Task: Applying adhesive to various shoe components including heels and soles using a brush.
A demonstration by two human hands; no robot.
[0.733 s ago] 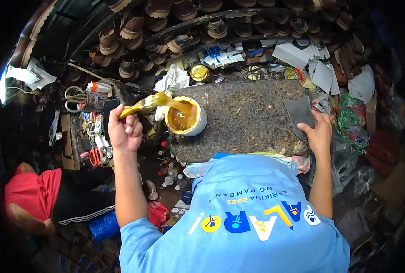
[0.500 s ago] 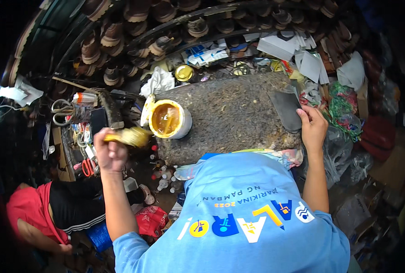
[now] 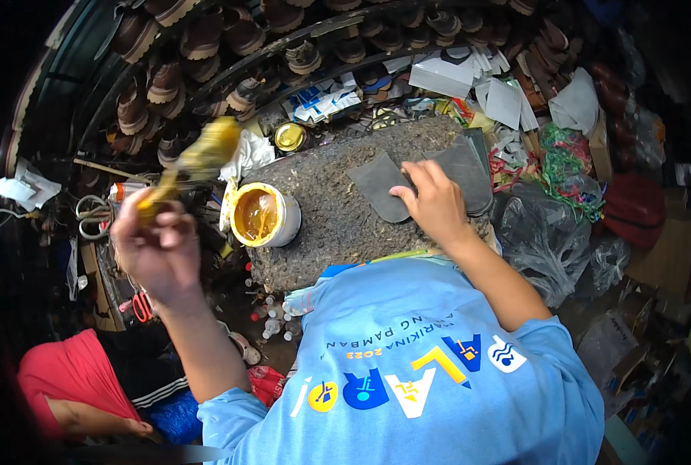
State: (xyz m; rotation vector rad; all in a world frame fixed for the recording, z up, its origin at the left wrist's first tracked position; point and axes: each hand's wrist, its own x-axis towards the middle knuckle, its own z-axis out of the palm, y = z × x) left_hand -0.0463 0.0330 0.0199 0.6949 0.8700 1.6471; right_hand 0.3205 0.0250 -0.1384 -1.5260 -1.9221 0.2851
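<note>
My left hand (image 3: 159, 248) is closed round the yellow handle of a glue brush (image 3: 206, 151), raised left of the tub and blurred by motion. Below it to the right, a white tub (image 3: 287, 221) of amber glue stands on a rough, crusted work block (image 3: 314, 174). My right hand (image 3: 432, 203) rests over the block, thumb and fingers apart. Its thumb touches a thin dark grey sheet (image 3: 376, 186) lying flat. More dark grey sheets (image 3: 473, 167) lie stacked on the right, partly under my fingers and wrist.
Rows of brown shoes (image 3: 303, 58) fill racks at the back. A yellow-lidded can (image 3: 290, 137) and white paper (image 3: 252, 155) stand behind the block. Clear plastic bags (image 3: 543, 240) lie at right. A person in a red shirt (image 3: 66, 372) is at lower left, beyond red scissors (image 3: 142, 306).
The brush has swung upward with my left hand. My right hand has moved left from the sheet stack, and one grey sheet now lies left of the others. The view has shifted slightly.
</note>
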